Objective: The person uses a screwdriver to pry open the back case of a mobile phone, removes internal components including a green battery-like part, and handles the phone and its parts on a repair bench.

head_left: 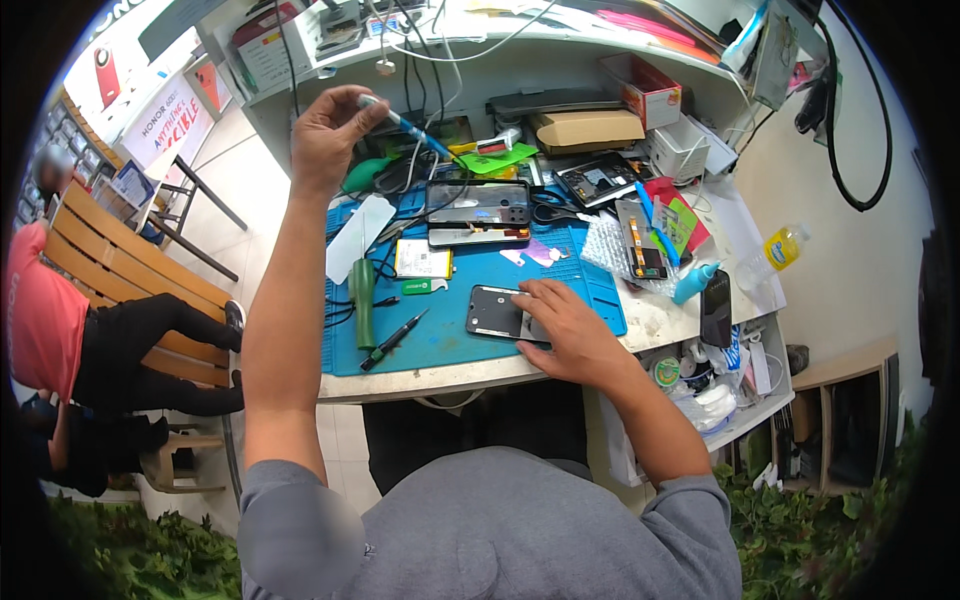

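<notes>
My left hand (pixel 330 135) is raised over the far left of the bench, its fingers closed around the upper end of a slim blue-and-white pen-shaped tool (pixel 415 132). The tool slants down to the right; its exact kind is unclear. My right hand (pixel 565 330) lies with fingers spread on the right part of a dark phone panel (pixel 485 308), which is flat on the blue work mat (pixel 460 340). Left of the panel lie a small precision screwdriver (pixel 393 342), a green-handled tool (pixel 363 310) and a green tag (pixel 420 287). A white phone battery (pixel 423 259) lies beyond them.
Opened phone parts (pixel 478 205), scissors (pixel 553 207) and bubble wrap (pixel 607 245) crowd the mat's far side. On the right stand a light-blue bottle (pixel 694 284), a black phone (pixel 716 310) and a yellow-liquid bottle (pixel 785 246). Cables hang from the shelf; a person sits on a bench (pixel 150 270) at left.
</notes>
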A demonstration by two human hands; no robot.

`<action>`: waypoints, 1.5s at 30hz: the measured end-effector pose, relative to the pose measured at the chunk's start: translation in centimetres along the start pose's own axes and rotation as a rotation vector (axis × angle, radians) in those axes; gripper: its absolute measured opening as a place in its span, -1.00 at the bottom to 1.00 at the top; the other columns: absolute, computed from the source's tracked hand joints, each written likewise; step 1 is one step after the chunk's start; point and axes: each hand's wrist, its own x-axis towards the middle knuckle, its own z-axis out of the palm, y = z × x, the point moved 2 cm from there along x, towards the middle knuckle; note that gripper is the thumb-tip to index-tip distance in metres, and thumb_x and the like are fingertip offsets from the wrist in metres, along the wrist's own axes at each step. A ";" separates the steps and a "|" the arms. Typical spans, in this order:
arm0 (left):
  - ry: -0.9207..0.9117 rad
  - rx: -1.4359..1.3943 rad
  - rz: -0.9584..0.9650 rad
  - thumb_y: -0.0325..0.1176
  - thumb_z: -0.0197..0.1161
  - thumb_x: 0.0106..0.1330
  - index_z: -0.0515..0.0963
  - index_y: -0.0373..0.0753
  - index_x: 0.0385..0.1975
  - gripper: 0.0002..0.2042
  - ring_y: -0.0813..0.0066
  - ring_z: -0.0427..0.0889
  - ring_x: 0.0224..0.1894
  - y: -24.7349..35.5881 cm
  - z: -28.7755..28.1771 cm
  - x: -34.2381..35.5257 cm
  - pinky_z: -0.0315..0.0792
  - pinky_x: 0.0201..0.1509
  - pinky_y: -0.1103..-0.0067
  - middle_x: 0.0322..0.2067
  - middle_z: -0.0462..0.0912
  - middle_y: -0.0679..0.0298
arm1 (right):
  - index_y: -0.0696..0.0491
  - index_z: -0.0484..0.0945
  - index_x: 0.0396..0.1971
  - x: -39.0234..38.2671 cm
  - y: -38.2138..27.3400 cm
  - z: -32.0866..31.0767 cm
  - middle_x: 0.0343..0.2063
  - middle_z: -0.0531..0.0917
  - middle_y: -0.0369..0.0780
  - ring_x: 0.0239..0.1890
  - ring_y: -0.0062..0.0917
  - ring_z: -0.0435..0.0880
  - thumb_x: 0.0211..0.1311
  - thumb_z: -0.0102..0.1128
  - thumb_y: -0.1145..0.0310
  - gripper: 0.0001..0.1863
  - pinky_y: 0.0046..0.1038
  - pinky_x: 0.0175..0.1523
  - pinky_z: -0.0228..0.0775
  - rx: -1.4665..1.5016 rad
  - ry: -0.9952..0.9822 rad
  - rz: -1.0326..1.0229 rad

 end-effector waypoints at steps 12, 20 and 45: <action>0.144 0.038 -0.321 -0.24 0.17 0.86 0.62 -0.31 0.51 -0.59 0.83 0.42 -0.48 8.7 -3.9 -13.8 0.22 -0.48 0.79 -0.18 0.69 0.35 | 0.19 0.70 0.11 -9.3 -2.3 -7.0 -0.02 0.80 -0.04 0.09 -0.13 0.79 0.15 0.50 0.57 -0.53 -0.16 0.25 0.64 -0.161 0.787 -0.080; -0.030 0.174 -0.444 -0.38 0.36 0.70 0.69 -0.38 0.44 -0.59 0.79 0.41 -0.44 7.8 -1.7 -20.8 0.25 -0.41 0.73 -0.23 0.73 0.31 | 0.18 0.51 0.53 -14.6 9.0 -10.6 0.25 0.75 -0.14 -0.02 -0.45 0.58 0.22 0.76 0.11 -0.06 -0.35 0.09 0.55 0.039 0.907 0.700; -0.490 0.488 -0.481 -0.20 0.14 0.85 0.51 -0.29 0.36 -0.66 0.14 0.77 -0.06 7.5 8.1 -22.3 0.59 0.10 0.34 -0.12 0.76 0.02 | 0.04 0.67 0.34 0.0 -1.2 -8.2 0.18 0.77 -0.03 0.19 -0.04 0.79 0.35 0.53 0.61 -0.44 -0.15 0.28 0.69 -0.046 0.232 0.176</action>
